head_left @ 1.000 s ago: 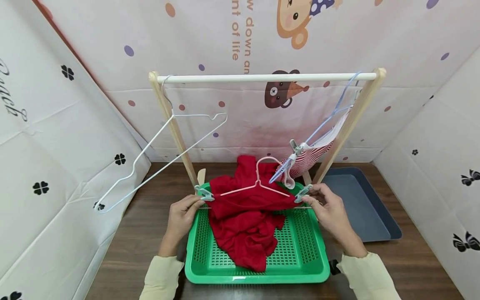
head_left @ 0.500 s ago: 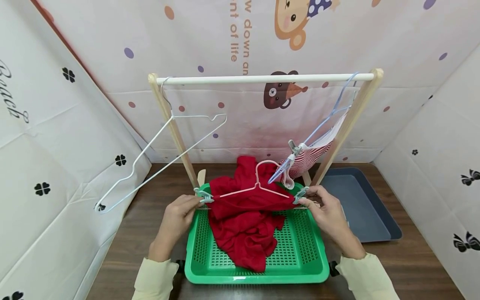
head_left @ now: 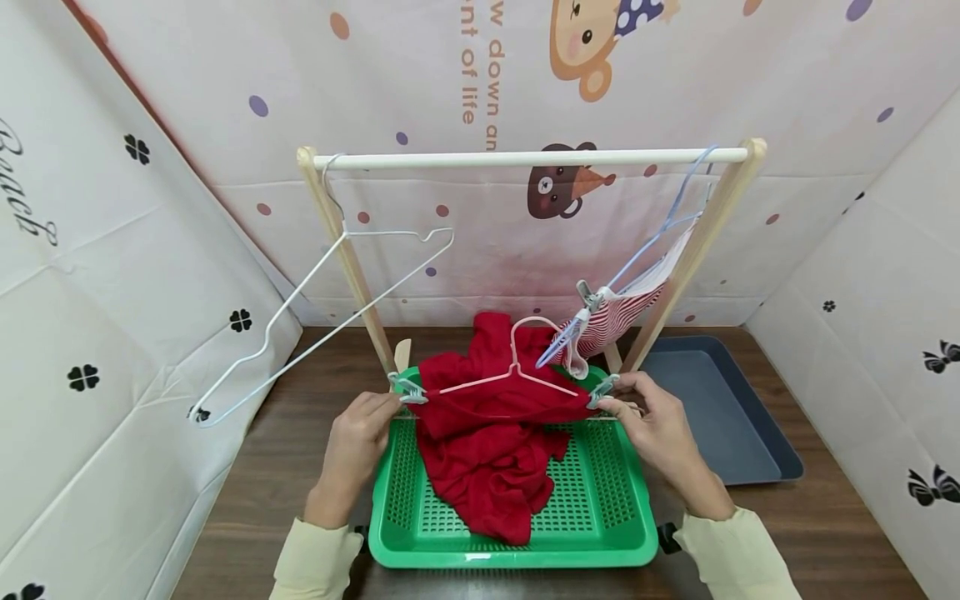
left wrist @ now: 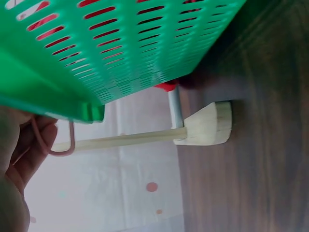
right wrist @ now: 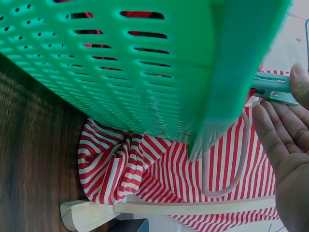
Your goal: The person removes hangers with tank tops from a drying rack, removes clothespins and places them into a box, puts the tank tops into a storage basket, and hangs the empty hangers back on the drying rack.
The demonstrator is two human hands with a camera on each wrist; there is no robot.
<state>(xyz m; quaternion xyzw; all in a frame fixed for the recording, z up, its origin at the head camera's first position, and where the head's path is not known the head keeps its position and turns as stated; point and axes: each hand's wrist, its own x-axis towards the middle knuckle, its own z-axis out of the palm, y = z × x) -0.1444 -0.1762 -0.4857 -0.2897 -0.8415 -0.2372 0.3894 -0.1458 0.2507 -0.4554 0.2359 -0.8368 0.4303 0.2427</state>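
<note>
A pink hanger (head_left: 513, 369) lies against a crumpled red cloth (head_left: 491, 492) in a green perforated basket (head_left: 600, 554). Pale green clothespins fasten the cloth near both hanger ends. My left hand (head_left: 356, 446) holds the left clothespin (head_left: 408, 390); in the left wrist view its curled fingers (left wrist: 31, 154) lie beside the hanger's looped end (left wrist: 60, 152), and the pin is hidden. With thumb and fingers, my right hand (head_left: 660, 433) pinches the right clothespin (head_left: 602, 390), plain in the right wrist view as a green clip (right wrist: 275, 84).
A wooden rack with a white bar (head_left: 487, 158) stands behind the basket. From it hang a bare white hanger (head_left: 300, 287) on the left and a blue hanger (head_left: 641, 250) with a red-striped cloth (head_left: 611, 325) on the right. A grey tray (head_left: 712, 417) lies at right.
Both hands stay at the two clothespins. My left wrist has shifted slightly down and left since a second ago, and the hanger's hook has tilted slightly. The red cloth looks unchanged.
</note>
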